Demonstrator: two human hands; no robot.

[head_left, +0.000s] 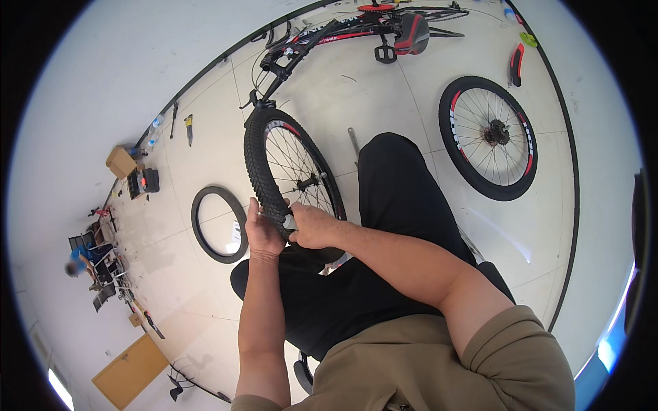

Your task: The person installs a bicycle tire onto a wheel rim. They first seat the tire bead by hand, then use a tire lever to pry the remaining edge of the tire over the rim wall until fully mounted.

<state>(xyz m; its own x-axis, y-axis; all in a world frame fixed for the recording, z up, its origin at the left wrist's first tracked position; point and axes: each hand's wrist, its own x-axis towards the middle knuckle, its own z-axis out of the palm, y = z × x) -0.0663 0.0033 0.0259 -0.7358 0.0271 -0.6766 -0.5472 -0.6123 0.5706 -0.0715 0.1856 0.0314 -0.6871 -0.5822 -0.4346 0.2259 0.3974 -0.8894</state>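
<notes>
A bicycle wheel (295, 154) with a knobby black tyre and a red-and-white rim stands tilted before my knees. My left hand (264, 231) is wrapped round the near left side of its tyre, fingers pointing away from me. On the tyre's near edge my right hand (314, 226) is closed round a small grey metallic tool (289, 222), its exact kind too covered to make out. The tool lies against the tyre, close to my left fingers. The lowest part of the wheel is hidden behind my hands and legs.
A loose tyre (197, 226) lies left, a second wheel with sprockets (495, 134) right. A bicycle frame (343, 31) rests on its side at the back. A wrench (353, 142) is beyond my knee. Boxes (121, 162), tools and a blurred seated person (82, 260) are at far left.
</notes>
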